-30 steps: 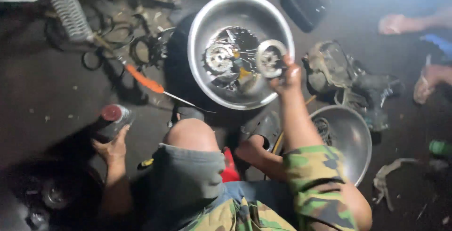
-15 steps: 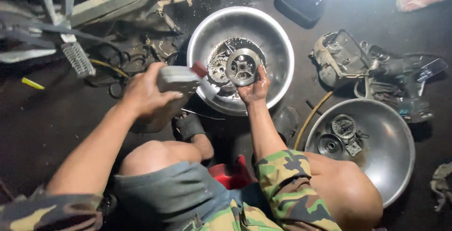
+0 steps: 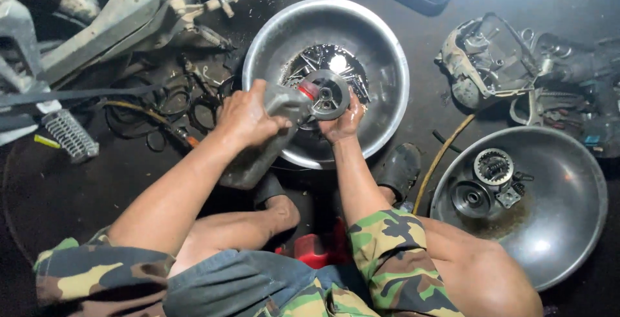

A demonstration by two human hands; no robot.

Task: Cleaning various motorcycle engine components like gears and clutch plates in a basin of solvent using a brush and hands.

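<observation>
Hands work over the big metal bowl (image 3: 387, 46): left hand (image 3: 248, 117) has its fingers shut around a grey bottle (image 3: 258, 143) (red tip at the part), right hand (image 3: 342, 120) pinches a round metal part (image 3: 327, 93). Next, steady tilting matters.

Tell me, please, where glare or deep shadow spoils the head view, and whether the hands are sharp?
Head view: bright glare spots on the upper metal basin and on the lower right basin; the floor at the corners and lower left sinks into dark shadow; the left hand on the grey bottle and the right hand under the round metal part look fairly sharp.
</observation>
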